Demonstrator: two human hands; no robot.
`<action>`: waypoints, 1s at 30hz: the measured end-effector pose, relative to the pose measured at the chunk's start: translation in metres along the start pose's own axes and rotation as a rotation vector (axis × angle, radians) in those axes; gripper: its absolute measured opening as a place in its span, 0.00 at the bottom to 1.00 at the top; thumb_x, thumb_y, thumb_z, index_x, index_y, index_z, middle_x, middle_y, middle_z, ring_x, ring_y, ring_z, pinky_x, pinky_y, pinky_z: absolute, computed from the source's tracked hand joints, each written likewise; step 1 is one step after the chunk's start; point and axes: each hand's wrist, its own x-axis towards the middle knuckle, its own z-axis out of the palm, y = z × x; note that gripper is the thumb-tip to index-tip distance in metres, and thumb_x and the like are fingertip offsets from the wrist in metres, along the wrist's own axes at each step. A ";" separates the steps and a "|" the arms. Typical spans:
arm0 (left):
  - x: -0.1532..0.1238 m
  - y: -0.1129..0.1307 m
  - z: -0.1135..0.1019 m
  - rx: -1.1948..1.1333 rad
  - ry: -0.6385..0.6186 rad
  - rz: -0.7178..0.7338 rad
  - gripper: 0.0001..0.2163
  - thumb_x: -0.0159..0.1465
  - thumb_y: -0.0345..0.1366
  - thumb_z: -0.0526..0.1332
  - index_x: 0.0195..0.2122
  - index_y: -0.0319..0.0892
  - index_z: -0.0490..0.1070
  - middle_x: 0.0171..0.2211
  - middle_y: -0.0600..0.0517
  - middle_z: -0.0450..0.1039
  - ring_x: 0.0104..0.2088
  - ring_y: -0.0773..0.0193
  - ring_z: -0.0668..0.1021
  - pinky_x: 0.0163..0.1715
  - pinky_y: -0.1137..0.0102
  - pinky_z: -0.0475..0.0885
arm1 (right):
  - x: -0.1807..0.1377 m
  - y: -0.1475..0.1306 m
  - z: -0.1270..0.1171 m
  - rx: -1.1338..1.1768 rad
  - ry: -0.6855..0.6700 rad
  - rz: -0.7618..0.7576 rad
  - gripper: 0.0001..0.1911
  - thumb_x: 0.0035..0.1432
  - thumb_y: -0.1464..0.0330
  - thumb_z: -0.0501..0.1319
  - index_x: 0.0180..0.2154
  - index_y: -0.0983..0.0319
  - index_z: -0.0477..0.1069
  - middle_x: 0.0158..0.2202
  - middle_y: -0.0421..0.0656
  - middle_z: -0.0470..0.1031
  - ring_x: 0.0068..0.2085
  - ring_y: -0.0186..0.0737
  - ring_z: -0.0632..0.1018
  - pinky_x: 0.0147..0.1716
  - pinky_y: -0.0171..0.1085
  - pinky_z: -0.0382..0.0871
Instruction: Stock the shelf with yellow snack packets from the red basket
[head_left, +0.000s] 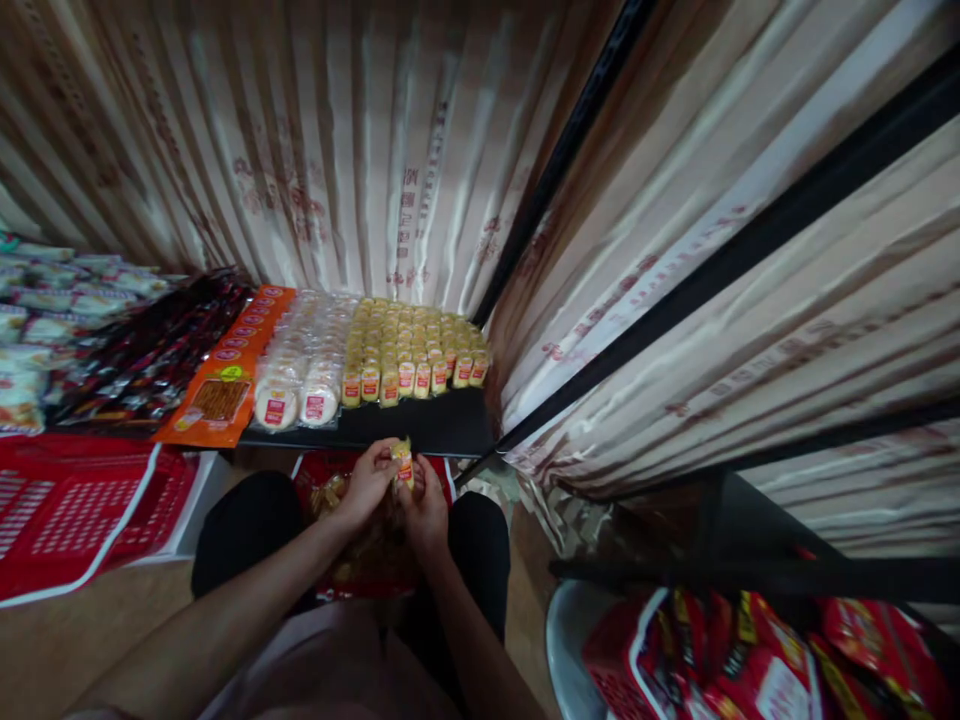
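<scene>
Packet (404, 462), small and yellow, looks light, crinkly and crushable, so left hand (367, 485) and right hand (426, 510) both pinch its lower edges.

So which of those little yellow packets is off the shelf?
The yellow packet between the left hand and right hand; the others stand in rows on the black shelf.

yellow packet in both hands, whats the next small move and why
Probably lift the packet onto the bare shelf strip before the yellow rows. The left hand and right hand both pinch it just below that edge, and like packets stand there in rows with room in front.
</scene>
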 end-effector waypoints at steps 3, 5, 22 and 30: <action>0.010 0.005 0.015 0.069 -0.022 0.081 0.14 0.48 0.29 0.62 0.38 0.39 0.71 0.34 0.50 0.74 0.33 0.66 0.76 0.34 0.71 0.72 | 0.010 -0.002 -0.011 -0.150 0.091 -0.085 0.23 0.57 0.62 0.54 0.52 0.64 0.63 0.48 0.51 0.71 0.50 0.46 0.71 0.50 0.46 0.65; 0.017 0.009 0.025 0.136 -0.031 0.161 0.13 0.49 0.28 0.61 0.38 0.40 0.71 0.35 0.50 0.73 0.34 0.66 0.76 0.36 0.71 0.72 | 0.019 -0.004 -0.017 -0.229 0.133 -0.147 0.22 0.58 0.63 0.52 0.52 0.65 0.63 0.49 0.52 0.70 0.51 0.46 0.70 0.50 0.48 0.64; 0.086 0.058 0.077 0.614 0.056 0.511 0.16 0.54 0.25 0.55 0.44 0.40 0.68 0.38 0.49 0.68 0.36 0.64 0.73 0.39 0.68 0.71 | 0.114 0.019 -0.026 -0.239 0.222 -0.193 0.23 0.61 0.69 0.44 0.56 0.68 0.59 0.54 0.55 0.64 0.55 0.45 0.65 0.53 0.48 0.61; 0.132 0.087 0.075 0.620 0.181 0.599 0.16 0.56 0.29 0.56 0.46 0.39 0.67 0.40 0.47 0.69 0.37 0.62 0.73 0.39 0.68 0.71 | 0.160 0.022 -0.003 -0.313 0.115 -0.272 0.25 0.58 0.75 0.45 0.57 0.69 0.59 0.58 0.52 0.60 0.59 0.43 0.59 0.57 0.45 0.57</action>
